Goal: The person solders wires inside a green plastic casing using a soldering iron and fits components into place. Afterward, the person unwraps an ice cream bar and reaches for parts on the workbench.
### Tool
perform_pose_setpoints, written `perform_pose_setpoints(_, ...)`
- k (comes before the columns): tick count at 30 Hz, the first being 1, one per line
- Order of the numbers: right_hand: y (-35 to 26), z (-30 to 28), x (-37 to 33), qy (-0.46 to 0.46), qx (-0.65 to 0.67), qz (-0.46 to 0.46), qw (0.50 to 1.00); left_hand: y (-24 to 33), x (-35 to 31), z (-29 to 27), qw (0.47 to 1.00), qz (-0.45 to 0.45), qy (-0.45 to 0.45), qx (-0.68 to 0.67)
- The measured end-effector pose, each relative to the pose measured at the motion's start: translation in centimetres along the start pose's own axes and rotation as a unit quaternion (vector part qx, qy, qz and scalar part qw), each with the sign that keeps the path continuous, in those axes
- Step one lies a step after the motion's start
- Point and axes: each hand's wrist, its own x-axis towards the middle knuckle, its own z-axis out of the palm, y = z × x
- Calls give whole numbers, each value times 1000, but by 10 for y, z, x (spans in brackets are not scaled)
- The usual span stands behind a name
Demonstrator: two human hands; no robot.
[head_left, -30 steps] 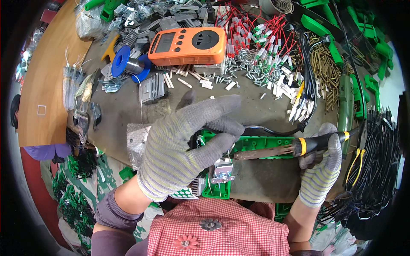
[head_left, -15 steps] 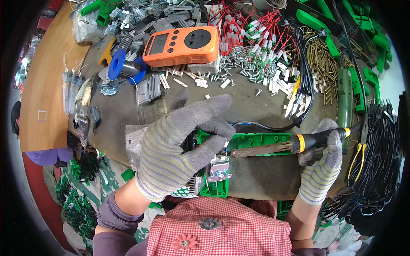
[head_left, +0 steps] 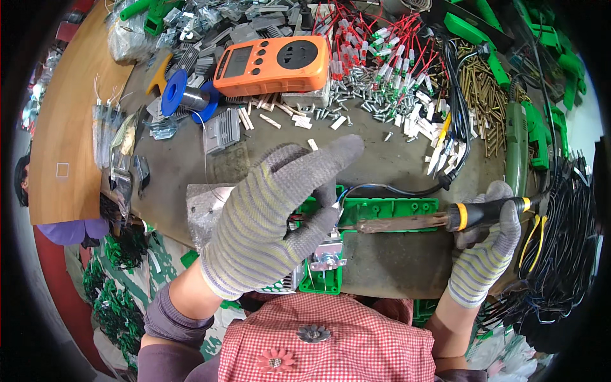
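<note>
Two gloved hands share the work near the centre. The left hand curls thumb and fingers over the green plastic housing; its fingertips hide whether they pinch a wire. Toward six o'clock of them sits a bracketed metal component, probably stiff, with delicate leads. Toward three o'clock is the soldering iron, its brown barrel aimed at nine — the tip is hard to make out beside the left thumb. It should handle light and rigid, best held by the black grip — the barrel may be hot. The right hand, toward four o'clock, grasps that grip.
</note>
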Motion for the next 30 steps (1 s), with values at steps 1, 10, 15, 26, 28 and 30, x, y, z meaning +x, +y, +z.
perform_pose_setpoints(1, 0, 2, -1, -1, -2, 1, 1000, -1, 1, -1, 1000, -2, -5, -3)
perform_pose_setpoints(10, 9, -2, 4, -68, 11, -13, 998, 1, 7, -4, 993, 47, -43, 99)
perform_pose_setpoints(15, 2, 10, -4, -14, 10, 16, 1000, 2, 5, -5, 993, 29, -48, 103)
perform_pose_setpoints(26, 4, 11, -1, 24, 16, -6, 1000, -2, 9, -6, 988, 67, -65, 125)
perform_pose_setpoints(28, 4, -17, 2, -61, 90, 16, 994, -3, 5, -5, 988, 66, -55, 130)
perform_pose_setpoints(30, 8, -23, 3, -44, 108, -3, 993, -1, 6, -1, 987, 78, -37, 132)
